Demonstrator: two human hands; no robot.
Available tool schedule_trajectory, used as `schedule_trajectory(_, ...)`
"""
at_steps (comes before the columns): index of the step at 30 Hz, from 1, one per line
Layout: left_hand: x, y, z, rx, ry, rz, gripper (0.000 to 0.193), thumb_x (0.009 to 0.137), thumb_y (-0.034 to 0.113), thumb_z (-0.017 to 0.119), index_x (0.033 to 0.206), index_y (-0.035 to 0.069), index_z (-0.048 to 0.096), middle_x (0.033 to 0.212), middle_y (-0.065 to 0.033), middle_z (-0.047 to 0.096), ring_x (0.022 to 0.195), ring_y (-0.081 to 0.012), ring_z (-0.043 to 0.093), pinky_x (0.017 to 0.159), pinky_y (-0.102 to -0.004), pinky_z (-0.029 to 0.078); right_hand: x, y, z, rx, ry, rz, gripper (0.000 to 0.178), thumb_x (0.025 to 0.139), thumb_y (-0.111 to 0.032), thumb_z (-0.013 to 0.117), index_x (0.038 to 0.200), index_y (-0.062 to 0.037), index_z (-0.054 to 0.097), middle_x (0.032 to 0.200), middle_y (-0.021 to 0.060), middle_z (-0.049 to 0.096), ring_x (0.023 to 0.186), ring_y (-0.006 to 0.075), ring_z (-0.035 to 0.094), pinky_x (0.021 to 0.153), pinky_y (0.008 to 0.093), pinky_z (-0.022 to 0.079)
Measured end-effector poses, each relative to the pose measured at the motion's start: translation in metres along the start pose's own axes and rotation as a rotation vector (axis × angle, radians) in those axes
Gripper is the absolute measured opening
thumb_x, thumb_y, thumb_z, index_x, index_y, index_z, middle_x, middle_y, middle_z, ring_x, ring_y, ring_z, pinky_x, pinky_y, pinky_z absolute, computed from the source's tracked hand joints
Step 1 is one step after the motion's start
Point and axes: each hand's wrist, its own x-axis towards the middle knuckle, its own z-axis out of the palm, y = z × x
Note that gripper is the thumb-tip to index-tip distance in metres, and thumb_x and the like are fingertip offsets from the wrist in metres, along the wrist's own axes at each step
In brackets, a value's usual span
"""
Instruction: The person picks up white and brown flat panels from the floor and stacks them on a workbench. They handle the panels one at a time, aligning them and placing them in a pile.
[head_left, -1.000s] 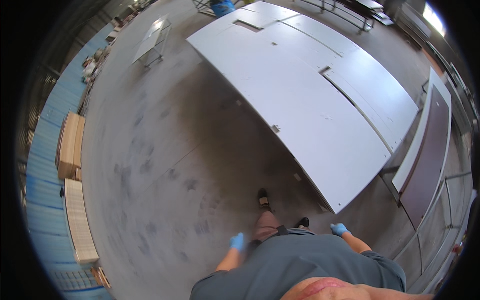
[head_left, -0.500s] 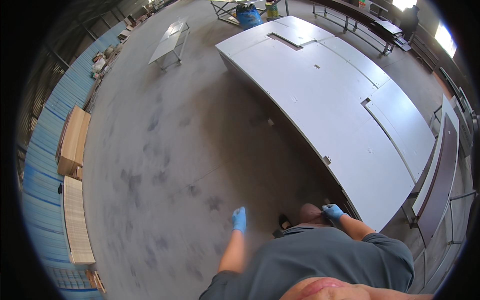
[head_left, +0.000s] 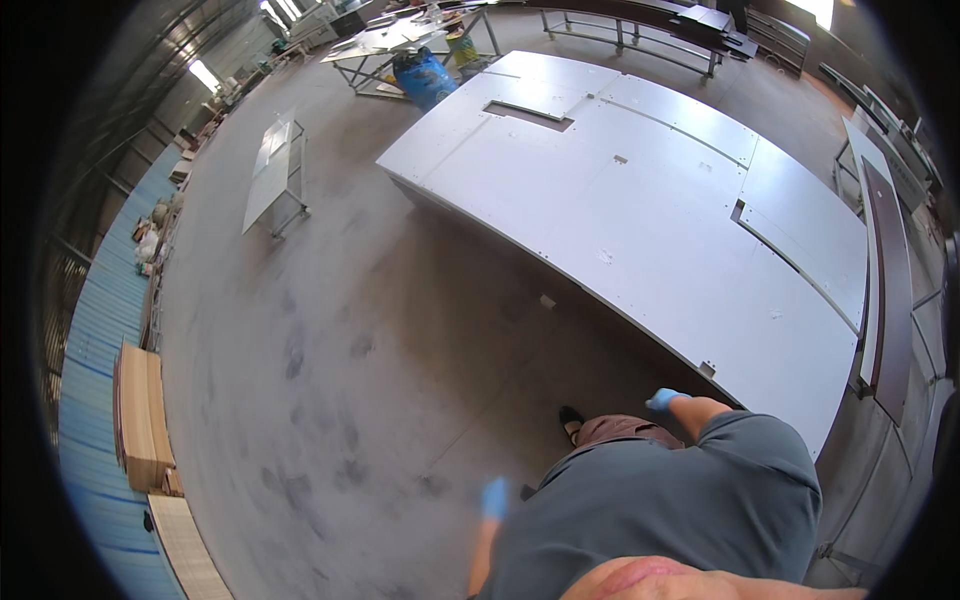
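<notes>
My left hand [head_left: 494,497], in a blue glove, hangs low over the grey floor and touches nothing that shows. Motion smears its fingers. My right hand [head_left: 662,399], gloved alike, is beside the near long edge of a large platform of pale panels [head_left: 640,215]. Its fingers are curled in; whatever they may hold is too small to make out. The panels lie flat, with a rectangular cutout near the far left end and narrow gaps between some of them. A small notch shows at the edge near my right hand.
A low table with a pale top [head_left: 272,180] stands on the floor to the left. Wooden boards [head_left: 147,420] lean along a blue wall. Beyond the platform are a blue bag [head_left: 424,78] and a cluttered worktable [head_left: 400,36]. Long dark panels [head_left: 887,290] rest on a frame at right.
The platform and floor items have shifted left and downward in view as I move forward and turn. My left hand has swung down and back; my right hand remains by the platform edge.
</notes>
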Motion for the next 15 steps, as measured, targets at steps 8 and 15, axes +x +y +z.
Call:
schedule_trajectory(8,0.087,-0.091,-0.084,-0.462,-0.123,-0.636,0.035,0.099,0.027,0.06,0.117,-0.003,0.068,0.116,-0.0189,0.071,0.107,-0.0332,0.065,0.094,-0.0453,0.053,0.059,-0.358,-0.114,0.106,0.097,-0.51,0.048,0.098,-0.041,0.055,0.126,-0.0053,0.07,0.125,0.0174,0.072,0.119,0.0342,0.066,0.103,0.0446,0.05)
schedule_trajectory(15,0.211,-0.215,-0.187,-0.639,-0.058,-0.744,0.045,0.097,0.032,0.06,0.122,-0.005,0.066,0.122,-0.0191,0.07,0.114,-0.0345,0.064,0.098,-0.0468,0.051,0.131,-0.553,-0.15,0.045,0.065,-0.439,0.05,0.099,-0.044,0.058,0.128,-0.0043,0.069,0.13,0.0166,0.07,0.123,0.0337,0.065,0.105,0.0444,0.049)
